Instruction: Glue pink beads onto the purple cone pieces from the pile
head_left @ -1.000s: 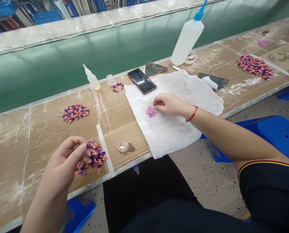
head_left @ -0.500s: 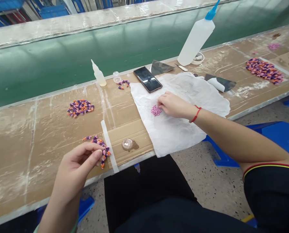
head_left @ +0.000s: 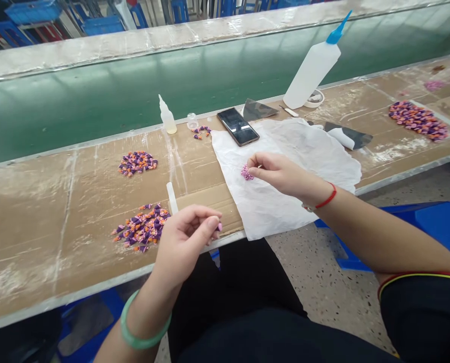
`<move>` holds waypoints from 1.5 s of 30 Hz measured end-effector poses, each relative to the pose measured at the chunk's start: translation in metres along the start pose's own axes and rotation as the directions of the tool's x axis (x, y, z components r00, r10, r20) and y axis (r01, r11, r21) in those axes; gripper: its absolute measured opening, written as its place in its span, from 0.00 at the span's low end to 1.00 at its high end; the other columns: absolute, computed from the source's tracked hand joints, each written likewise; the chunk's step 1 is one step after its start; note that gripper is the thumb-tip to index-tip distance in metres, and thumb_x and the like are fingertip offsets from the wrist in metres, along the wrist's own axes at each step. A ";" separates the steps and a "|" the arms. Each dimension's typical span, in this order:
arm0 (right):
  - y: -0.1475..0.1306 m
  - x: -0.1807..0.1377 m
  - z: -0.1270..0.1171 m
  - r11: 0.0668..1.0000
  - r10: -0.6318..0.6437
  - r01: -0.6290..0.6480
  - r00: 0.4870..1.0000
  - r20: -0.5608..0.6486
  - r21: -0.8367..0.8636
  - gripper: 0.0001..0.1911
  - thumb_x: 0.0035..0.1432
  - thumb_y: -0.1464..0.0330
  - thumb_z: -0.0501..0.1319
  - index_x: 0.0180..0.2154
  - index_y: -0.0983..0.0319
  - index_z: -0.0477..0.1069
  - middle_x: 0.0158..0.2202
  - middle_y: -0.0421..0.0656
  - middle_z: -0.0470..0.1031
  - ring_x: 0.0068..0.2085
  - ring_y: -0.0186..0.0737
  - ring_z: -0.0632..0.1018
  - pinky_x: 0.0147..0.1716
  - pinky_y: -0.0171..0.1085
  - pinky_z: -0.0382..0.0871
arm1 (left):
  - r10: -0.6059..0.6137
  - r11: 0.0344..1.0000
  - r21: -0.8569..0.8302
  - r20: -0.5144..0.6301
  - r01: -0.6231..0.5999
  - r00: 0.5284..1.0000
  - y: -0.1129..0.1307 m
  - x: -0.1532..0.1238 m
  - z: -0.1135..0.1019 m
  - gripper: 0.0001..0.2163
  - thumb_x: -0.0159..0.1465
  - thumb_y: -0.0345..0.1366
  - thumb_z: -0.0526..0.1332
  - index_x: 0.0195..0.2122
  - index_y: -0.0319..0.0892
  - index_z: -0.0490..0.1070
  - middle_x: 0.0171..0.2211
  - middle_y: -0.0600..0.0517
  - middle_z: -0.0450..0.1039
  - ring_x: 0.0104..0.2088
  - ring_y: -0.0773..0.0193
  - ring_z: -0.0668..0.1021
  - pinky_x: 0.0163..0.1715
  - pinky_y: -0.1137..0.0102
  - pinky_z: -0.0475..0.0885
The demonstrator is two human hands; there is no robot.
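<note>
My left hand [head_left: 185, 242] is pinched on a small purple-and-pink piece [head_left: 219, 227], just above the table's front edge. Beside its wrist side lies a heap of small purple, pink and orange pieces [head_left: 143, 227]. My right hand [head_left: 277, 174], thumb and forefinger pressed together, hovers at the edge of a little pile of pink beads [head_left: 246, 172]. Whatever sits between its fingertips is too small to make out. That pile rests on a crumpled white sheet [head_left: 262, 217]. The round clear dish seen earlier on the cardboard is hidden by my left hand.
Behind the sheet are a phone [head_left: 239, 127], a large white bottle with blue nozzle [head_left: 313, 73], a tape roll [head_left: 314, 99] and a small knife [head_left: 291, 112]. A small glue bottle [head_left: 167, 117] stands left. More coloured pieces lie at left [head_left: 137, 163] and right [head_left: 417, 120].
My left hand has moved right, away from the heap, carrying the small piece. My right hand has lifted slightly from the bead pile, its fingers now pinched. The view has shifted a little.
</note>
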State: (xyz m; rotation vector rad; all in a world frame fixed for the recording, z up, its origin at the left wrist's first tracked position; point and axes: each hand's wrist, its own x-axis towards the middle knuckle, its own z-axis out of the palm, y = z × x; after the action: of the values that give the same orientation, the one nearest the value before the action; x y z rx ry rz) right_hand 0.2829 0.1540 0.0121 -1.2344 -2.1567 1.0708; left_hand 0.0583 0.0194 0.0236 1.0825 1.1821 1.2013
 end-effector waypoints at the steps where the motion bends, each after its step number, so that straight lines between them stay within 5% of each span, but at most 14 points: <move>1: -0.007 -0.005 0.003 0.995 -0.017 0.014 0.999 0.039 0.097 0.05 0.64 0.68 0.56 0.33 0.60 0.65 0.32 0.41 0.70 0.35 0.40 0.70 0.36 0.41 0.66 | -0.013 1.000 -0.024 -0.020 0.013 1.000 -0.002 0.001 0.004 0.06 0.61 0.37 0.69 0.36 0.41 0.81 0.24 0.53 0.78 0.23 0.70 0.77 0.23 0.78 0.72; 4: -0.029 -0.021 0.017 0.968 -0.132 0.119 0.990 0.043 0.220 0.08 0.67 0.65 0.55 0.34 0.60 0.64 0.31 0.39 0.66 0.34 0.37 0.68 0.35 0.39 0.64 | -0.027 0.996 -0.091 -0.064 0.021 0.998 -0.009 0.006 0.019 0.16 0.59 0.39 0.71 0.47 0.40 0.80 0.23 0.55 0.77 0.24 0.69 0.78 0.25 0.75 0.73; 9: -0.047 -0.034 0.039 0.940 -0.306 0.320 0.944 -0.123 0.117 0.07 0.67 0.70 0.54 0.33 0.60 0.63 0.30 0.39 0.66 0.32 0.36 0.67 0.32 0.38 0.64 | -0.049 0.978 -0.206 -0.055 0.036 0.997 -0.018 0.006 0.034 0.23 0.56 0.40 0.72 0.53 0.39 0.79 0.21 0.57 0.73 0.23 0.69 0.76 0.25 0.74 0.72; 15: -0.050 -0.036 0.041 0.836 -0.543 0.542 0.797 -0.265 -0.082 0.05 0.64 0.74 0.58 0.39 0.59 0.64 0.34 0.41 0.69 0.36 0.38 0.72 0.35 0.39 0.69 | -0.174 0.913 -0.371 0.022 0.170 0.984 -0.009 -0.002 0.031 0.20 0.53 0.39 0.75 0.47 0.40 0.81 0.20 0.57 0.74 0.19 0.73 0.73 0.18 0.79 0.65; 20: -0.053 -0.036 0.032 0.693 -0.721 0.702 0.671 -0.174 -0.166 0.12 0.64 0.79 0.58 0.41 0.57 0.71 0.46 0.46 0.74 0.49 0.43 0.75 0.48 0.47 0.72 | -0.239 0.857 -0.443 0.107 0.261 0.965 0.003 -0.003 0.023 0.14 0.49 0.39 0.78 0.35 0.41 0.82 0.17 0.57 0.72 0.16 0.76 0.70 0.15 0.81 0.60; 24: -0.053 -0.039 0.033 0.722 -0.679 0.692 0.710 -0.189 0.005 0.10 0.63 0.79 0.60 0.38 0.57 0.73 0.51 0.46 0.76 0.56 0.44 0.75 0.54 0.48 0.72 | -0.223 0.865 -0.434 0.118 0.253 0.968 0.005 -0.004 0.021 0.12 0.50 0.39 0.77 0.32 0.41 0.81 0.17 0.57 0.72 0.15 0.76 0.69 0.15 0.81 0.60; 30: -0.057 -0.044 0.046 0.786 -0.433 0.454 0.889 -0.151 0.419 0.05 0.63 0.71 0.65 0.33 0.58 0.73 0.57 0.45 0.73 0.59 0.43 0.74 0.59 0.46 0.70 | -0.190 0.889 -0.411 0.067 0.201 0.979 0.002 -0.001 0.026 0.12 0.51 0.41 0.75 0.31 0.40 0.78 0.18 0.57 0.71 0.16 0.75 0.68 0.16 0.79 0.60; 38: -0.059 -0.046 0.061 0.782 -0.311 0.388 0.921 -0.234 0.487 0.04 0.60 0.71 0.68 0.32 0.57 0.76 0.56 0.45 0.74 0.61 0.45 0.72 0.63 0.51 0.66 | -0.098 0.958 -0.279 -0.086 0.070 0.991 0.000 -0.004 0.027 0.13 0.53 0.43 0.73 0.28 0.41 0.74 0.18 0.57 0.70 0.19 0.72 0.70 0.20 0.76 0.65; 45: -0.053 -0.044 0.069 0.631 -0.169 0.196 0.979 -0.114 0.751 0.07 0.60 0.64 0.68 0.32 0.58 0.74 0.55 0.45 0.72 0.44 0.38 0.79 0.41 0.41 0.80 | -0.140 0.920 -0.376 -0.055 0.110 0.989 0.001 0.000 0.028 0.14 0.51 0.42 0.75 0.32 0.40 0.77 0.19 0.57 0.70 0.18 0.75 0.69 0.18 0.79 0.61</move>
State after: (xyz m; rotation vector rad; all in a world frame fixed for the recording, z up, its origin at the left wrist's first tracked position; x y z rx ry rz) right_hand 0.2310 0.0718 0.0126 -0.5966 -1.4527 1.6065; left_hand 0.0861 0.0200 0.0268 0.6682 1.0135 1.3138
